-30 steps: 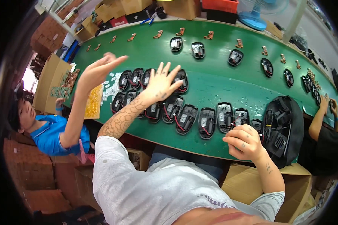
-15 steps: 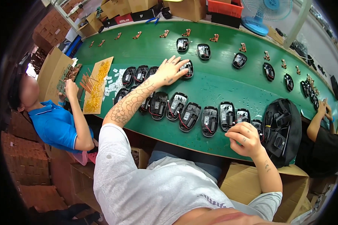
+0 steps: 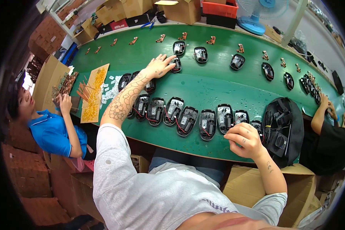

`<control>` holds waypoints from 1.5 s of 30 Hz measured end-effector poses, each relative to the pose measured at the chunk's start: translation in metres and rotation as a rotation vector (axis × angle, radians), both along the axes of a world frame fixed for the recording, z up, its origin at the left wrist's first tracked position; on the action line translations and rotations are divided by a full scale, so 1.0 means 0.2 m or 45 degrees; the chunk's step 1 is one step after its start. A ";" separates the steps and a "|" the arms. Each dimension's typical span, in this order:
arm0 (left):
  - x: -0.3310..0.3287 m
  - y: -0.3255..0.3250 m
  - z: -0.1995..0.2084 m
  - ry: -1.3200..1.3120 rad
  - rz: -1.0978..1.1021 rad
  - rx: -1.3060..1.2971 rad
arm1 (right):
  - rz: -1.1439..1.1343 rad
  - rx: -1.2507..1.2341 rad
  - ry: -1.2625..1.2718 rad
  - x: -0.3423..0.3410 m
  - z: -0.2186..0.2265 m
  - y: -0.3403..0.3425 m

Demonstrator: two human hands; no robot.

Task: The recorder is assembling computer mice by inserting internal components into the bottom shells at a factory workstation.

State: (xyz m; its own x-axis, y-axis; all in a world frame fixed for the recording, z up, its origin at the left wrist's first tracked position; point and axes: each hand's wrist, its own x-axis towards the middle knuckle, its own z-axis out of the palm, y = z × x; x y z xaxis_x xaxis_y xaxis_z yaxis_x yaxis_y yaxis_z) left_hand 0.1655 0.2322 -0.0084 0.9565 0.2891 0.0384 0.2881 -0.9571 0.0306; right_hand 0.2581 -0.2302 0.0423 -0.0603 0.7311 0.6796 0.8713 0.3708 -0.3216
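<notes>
left hand (image 3: 159, 66) touching mouse shell (image 3: 176, 64)

Grey short-sleeved T-shirt, dark floral tattoo along the left forearm

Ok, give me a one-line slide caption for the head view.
Left hand reaches across the green table to an open mouse shell; right hand rests by the near row of shells.

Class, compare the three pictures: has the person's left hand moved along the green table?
Yes. The left hand has reached farther out across the green table, from the near cluster of open mouse shells to the mouse shell in the far row, which it now touches.
</notes>
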 end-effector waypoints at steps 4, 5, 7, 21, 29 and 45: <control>-0.06 0.16 -0.02 0.047 0.063 -0.077 | 0.020 0.008 -0.002 0.01 0.00 0.01; -0.06 0.20 -0.02 0.067 0.099 -0.108 | -0.003 0.008 -0.001 0.01 0.00 0.01; -0.04 0.24 -0.01 0.090 0.068 -0.121 | 0.005 0.017 0.005 0.01 -0.01 0.01; -0.05 0.74 -0.17 -0.112 0.099 0.032 | 0.062 -0.021 0.003 0.03 -0.03 0.05; -0.05 0.65 -0.14 -0.299 0.179 -0.220 | -0.005 -0.070 0.019 0.02 -0.02 0.03; -0.26 1.06 -0.10 0.041 0.439 0.313 | -0.235 -0.012 0.011 0.11 -0.01 0.04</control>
State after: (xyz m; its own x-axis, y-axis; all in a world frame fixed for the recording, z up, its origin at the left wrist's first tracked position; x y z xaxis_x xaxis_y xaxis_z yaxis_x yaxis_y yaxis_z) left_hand 0.1133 0.4435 -0.0284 0.8074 0.5780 0.1181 0.5895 -0.7825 -0.2007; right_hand 0.2807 -0.2214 0.0397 0.0815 0.7354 0.6727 0.9215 0.2015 -0.3319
